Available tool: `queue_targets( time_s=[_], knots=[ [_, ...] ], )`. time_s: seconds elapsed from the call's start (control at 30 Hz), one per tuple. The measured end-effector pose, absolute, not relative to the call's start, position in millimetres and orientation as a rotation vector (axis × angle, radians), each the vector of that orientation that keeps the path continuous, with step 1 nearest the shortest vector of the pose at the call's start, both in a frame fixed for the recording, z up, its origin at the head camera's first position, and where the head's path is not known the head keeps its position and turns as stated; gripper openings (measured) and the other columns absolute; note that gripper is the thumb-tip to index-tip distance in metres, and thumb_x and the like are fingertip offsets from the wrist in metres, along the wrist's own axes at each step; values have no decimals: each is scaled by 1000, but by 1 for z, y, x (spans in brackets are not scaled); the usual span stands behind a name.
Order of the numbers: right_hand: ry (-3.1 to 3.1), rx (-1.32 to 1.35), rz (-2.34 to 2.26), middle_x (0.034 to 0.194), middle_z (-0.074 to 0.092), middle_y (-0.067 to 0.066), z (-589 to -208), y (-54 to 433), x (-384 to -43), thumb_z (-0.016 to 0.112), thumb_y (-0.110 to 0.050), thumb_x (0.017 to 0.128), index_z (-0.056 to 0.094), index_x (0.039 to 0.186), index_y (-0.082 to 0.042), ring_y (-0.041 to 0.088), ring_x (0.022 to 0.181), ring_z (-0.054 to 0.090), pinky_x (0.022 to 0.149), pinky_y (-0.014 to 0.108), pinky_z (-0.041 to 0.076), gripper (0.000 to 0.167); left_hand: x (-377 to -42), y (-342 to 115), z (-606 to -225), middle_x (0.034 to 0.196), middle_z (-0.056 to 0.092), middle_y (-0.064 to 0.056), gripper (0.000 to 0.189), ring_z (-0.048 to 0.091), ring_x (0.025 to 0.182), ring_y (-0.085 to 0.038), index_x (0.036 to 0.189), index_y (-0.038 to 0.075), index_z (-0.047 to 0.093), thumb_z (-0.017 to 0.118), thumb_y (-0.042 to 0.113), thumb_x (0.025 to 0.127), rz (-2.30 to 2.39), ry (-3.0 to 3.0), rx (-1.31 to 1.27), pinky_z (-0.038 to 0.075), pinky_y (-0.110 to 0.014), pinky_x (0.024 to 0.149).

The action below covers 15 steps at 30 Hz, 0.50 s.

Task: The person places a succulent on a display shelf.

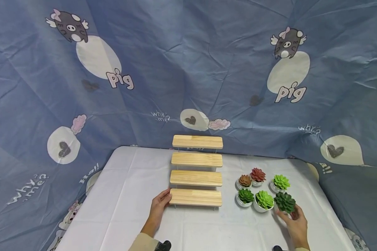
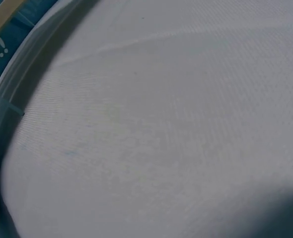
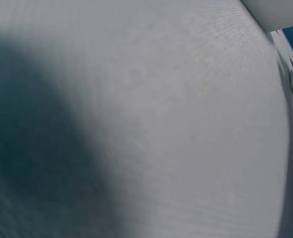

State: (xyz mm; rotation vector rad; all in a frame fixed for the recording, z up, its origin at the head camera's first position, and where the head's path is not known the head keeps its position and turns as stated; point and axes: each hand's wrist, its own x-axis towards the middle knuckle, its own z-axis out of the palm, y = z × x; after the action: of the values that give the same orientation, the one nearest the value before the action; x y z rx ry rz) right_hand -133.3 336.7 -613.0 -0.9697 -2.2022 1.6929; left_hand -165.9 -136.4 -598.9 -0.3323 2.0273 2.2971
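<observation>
Head view: the left hand (image 1: 159,206) rests against the left end of the lowest step of the wooden stepped stand (image 1: 197,169), fingers curled round that edge, so this grip steadies the stand. The stand sits at the middle of the white worktop (image 1: 122,195), four plank steps climbing toward twelve o'clock. At about four o'clock from the stand stands a cluster of six small potted succulents. The right hand (image 1: 293,221) closes round the white pot of the dark green succulent (image 1: 284,202), the nearest one at the cluster's five o'clock corner; fingers wrap the pot on both sides, a narrow grip holding it, the pot apparently not yet lifted. Beside it, at nine o'clock, is the light green succulent (image 1: 264,199).

Judging from this, the step in hand is taking the first plant; the next move calls for a straight lift clear of the neighbours, then a carry toward ten o'clock to a step.

Left wrist view: only worktop cloth and a sliver of the stand's clear leg at the left edge; no fingers to read.

Right wrist view: cloth and shadow, with a bit of white pot at the right edge; the grip cannot be told here.
</observation>
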Motion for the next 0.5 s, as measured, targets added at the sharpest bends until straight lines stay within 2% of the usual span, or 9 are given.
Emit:
queue_targets(
  time_s=[0.23, 0.5],
  knots=[
    [-2219, -921, 1663, 151, 25, 31, -612, 333, -134, 68, -3, 82, 19, 150, 4, 46, 139, 24, 116, 51, 19, 84, -165, -136, -604, 118, 62, -20, 51, 60, 93, -6, 129, -16, 48, 66, 11, 90, 2261, 2091, -352, 51, -14, 79],
    [-2225, -950, 1658, 152, 24, 29, -611, 332, -133, 73, -10, 81, 18, 150, 2, 46, 140, 23, 116, 52, 19, 89, -165, -136, -605, 96, 68, -6, 49, 62, 80, -6, 128, -17, 46, 65, 10, 91, 2294, 2024, -342, 53, -20, 72]
  ],
)
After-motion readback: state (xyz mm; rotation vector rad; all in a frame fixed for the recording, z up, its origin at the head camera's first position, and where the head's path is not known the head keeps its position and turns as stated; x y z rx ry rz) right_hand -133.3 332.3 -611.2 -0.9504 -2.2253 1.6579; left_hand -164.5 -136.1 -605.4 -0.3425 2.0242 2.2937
